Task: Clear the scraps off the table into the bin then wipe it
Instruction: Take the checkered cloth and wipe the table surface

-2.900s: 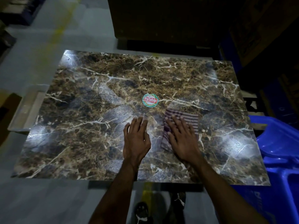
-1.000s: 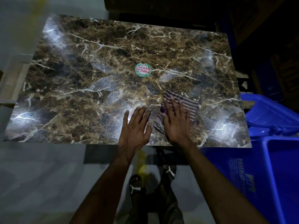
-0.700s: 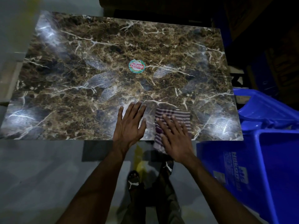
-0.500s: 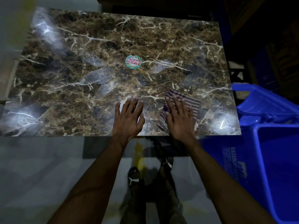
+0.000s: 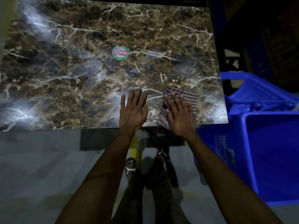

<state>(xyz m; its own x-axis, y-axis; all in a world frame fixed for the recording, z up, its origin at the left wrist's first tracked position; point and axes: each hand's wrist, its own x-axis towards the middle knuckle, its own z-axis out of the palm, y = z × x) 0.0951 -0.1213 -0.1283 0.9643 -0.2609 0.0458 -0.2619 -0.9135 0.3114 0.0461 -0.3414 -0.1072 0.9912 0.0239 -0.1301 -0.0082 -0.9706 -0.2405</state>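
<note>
Blue bin [image 5: 273,152] beside marble table [image 5: 80,70]

Since the earliest picture the right hand [image 5: 179,113] has dragged the striped cloth [image 5: 186,97] from near the sticker [image 5: 120,52] back to the worktop's [image 5: 64,46] near edge. The left hand [image 5: 133,110] drew back alongside it, its wrist now past that edge.

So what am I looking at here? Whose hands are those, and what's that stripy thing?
A person wears a camera on their head, so you see what they see, looking down. Those are their own hands. The left hand lies flat on the marble-patterned table. The right hand presses a striped cloth flat, its fingers straight, to wipe the table. A round sticker sits mid-table. The blue bin stands on the right, beside the table. I see no scraps on the table.
</note>
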